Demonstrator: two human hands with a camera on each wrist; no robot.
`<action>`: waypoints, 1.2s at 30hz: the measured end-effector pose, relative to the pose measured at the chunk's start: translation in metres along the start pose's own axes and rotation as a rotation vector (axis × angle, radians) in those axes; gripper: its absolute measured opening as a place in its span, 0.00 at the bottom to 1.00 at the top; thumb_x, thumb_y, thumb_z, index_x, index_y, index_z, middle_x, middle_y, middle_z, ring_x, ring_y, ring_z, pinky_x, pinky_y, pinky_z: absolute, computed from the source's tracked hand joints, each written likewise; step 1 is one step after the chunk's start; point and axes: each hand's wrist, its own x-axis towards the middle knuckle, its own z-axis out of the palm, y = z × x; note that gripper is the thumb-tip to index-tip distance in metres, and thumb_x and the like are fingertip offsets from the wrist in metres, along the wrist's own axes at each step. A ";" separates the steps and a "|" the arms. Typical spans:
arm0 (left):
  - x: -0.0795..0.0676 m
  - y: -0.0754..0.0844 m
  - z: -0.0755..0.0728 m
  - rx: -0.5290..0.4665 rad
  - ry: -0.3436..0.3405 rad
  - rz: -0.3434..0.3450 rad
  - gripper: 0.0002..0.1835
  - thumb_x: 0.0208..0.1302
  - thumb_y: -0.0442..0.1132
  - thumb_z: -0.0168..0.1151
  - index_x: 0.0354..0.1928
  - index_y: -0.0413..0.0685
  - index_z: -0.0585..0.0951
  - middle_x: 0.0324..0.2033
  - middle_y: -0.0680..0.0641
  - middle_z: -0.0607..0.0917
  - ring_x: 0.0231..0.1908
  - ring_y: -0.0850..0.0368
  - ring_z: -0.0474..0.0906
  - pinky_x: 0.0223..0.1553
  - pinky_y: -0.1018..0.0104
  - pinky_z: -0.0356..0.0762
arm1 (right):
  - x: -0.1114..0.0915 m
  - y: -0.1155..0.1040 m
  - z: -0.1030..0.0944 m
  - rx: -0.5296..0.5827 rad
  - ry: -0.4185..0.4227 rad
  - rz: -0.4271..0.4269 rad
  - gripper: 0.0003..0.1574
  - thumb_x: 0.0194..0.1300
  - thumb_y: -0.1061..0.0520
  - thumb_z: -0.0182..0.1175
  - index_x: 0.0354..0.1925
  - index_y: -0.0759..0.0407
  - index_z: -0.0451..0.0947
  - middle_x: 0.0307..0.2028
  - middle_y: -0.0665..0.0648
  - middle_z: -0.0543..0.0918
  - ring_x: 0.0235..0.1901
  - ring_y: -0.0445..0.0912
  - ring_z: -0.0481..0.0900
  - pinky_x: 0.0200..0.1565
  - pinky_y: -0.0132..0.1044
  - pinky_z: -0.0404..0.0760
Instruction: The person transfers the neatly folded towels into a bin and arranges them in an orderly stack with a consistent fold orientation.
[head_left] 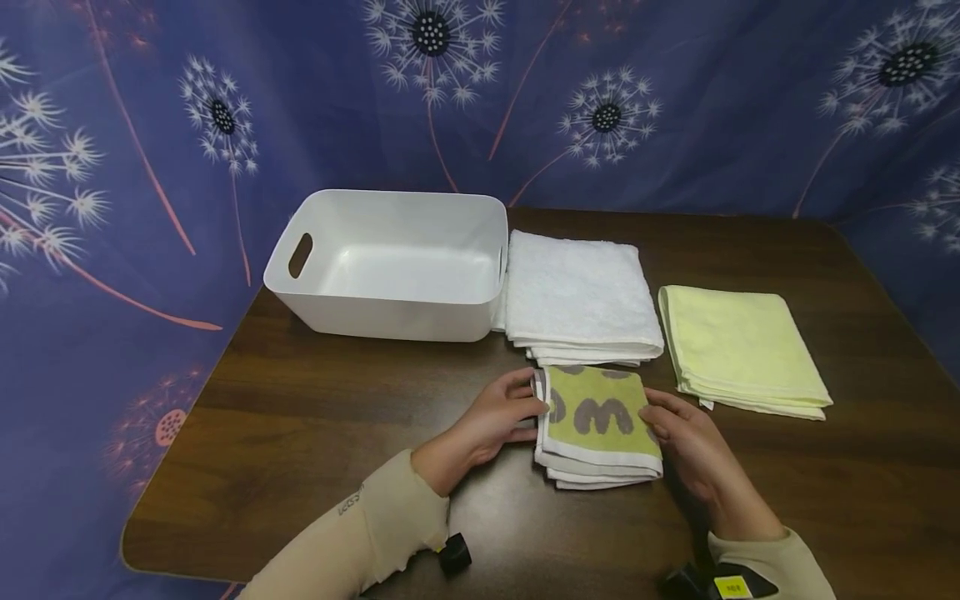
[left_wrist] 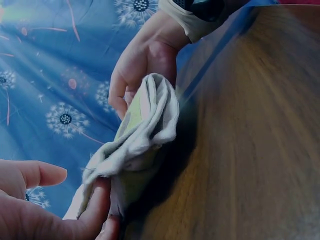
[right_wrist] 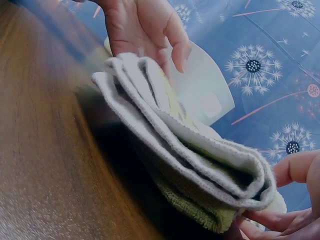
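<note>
A small folded towel [head_left: 597, 417], olive green with grey shapes and a white border, is held between my two hands just over the table. My left hand [head_left: 491, 419] grips its left edge, with the thumb at the top face and fingers reaching underneath. At the opposite edge, my right hand [head_left: 690, 450] pinches the towel between thumb and fingers. The stacked layers of the folded towel [right_wrist: 185, 145] show from the side in the right wrist view. In the left wrist view, fingers [left_wrist: 97, 202] support the towel's folded end.
A white plastic bin [head_left: 390, 317] with handle holes stands at the back left of the wooden table [head_left: 315, 417]. A folded white towel [head_left: 581, 287] lies against its right side. Farther right lies a folded pale yellow towel [head_left: 742, 346]. A dandelion-print cloth [head_left: 525, 100] hangs behind.
</note>
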 end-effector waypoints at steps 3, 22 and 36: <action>0.001 0.000 0.001 0.006 -0.002 0.007 0.34 0.57 0.26 0.57 0.66 0.37 0.59 0.56 0.33 0.71 0.48 0.46 0.75 0.42 0.53 0.78 | -0.001 0.000 0.000 0.008 0.004 -0.006 0.36 0.69 0.59 0.48 0.66 0.75 0.48 0.37 0.43 0.76 0.37 0.34 0.74 0.39 0.29 0.75; 0.006 -0.009 0.000 0.343 0.006 0.251 0.35 0.52 0.24 0.64 0.64 0.43 0.67 0.54 0.36 0.74 0.50 0.45 0.73 0.50 0.59 0.73 | -0.007 -0.003 0.002 -0.043 -0.004 -0.028 0.34 0.69 0.57 0.49 0.66 0.73 0.51 0.40 0.47 0.77 0.38 0.39 0.76 0.40 0.37 0.77; 0.004 -0.006 0.011 0.253 0.002 0.245 0.35 0.52 0.24 0.63 0.63 0.51 0.69 0.54 0.39 0.70 0.41 0.48 0.77 0.37 0.64 0.77 | -0.007 0.003 0.005 0.041 0.073 -0.051 0.34 0.66 0.64 0.51 0.65 0.74 0.50 0.37 0.41 0.78 0.35 0.36 0.76 0.35 0.33 0.78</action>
